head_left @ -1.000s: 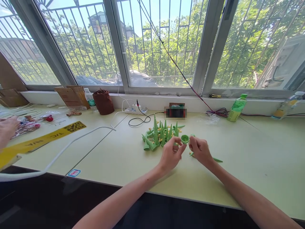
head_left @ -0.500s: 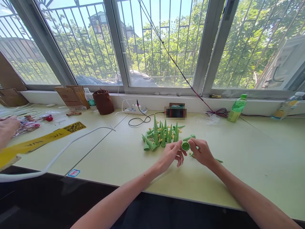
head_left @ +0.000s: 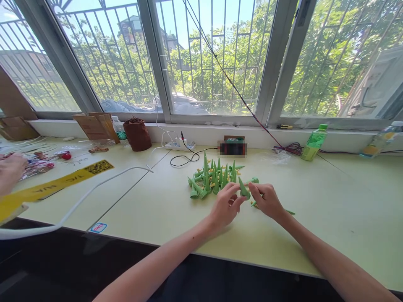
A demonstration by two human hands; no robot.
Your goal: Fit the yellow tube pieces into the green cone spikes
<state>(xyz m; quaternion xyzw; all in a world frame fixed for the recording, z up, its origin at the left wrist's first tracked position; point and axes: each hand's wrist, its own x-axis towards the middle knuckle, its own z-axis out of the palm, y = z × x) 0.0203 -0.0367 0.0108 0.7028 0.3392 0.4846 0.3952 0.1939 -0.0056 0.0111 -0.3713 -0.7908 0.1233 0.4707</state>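
Observation:
My left hand (head_left: 227, 204) pinches a green plastic spike (head_left: 243, 188) near its wide base, with the pointed end up and leaning slightly left. Close on the spike's right side, my right hand (head_left: 267, 200) has its thumb and fingers closed. Anything in that grip is hidden from me. Just beyond my left hand is a cluster of similar green spikes (head_left: 206, 180), many standing tip up and others lying down, with small yellow pieces among them. A few slim green and yellow pieces (head_left: 289, 212) lie beside and partly under my right hand.
Another person's hand (head_left: 12, 170) works over small items at far left. A yellow strip (head_left: 59, 182) and white cable (head_left: 94, 187) cross the left foreground. Along the window stand a brown pouch (head_left: 137, 134), a power strip (head_left: 180, 145), a blurred-out device (head_left: 232, 148) and a green bottle (head_left: 314, 143).
The held spike has turned: its round open base faced me before, and now its tip points up. My left fingers have shifted around it. My right hand is nearly still.

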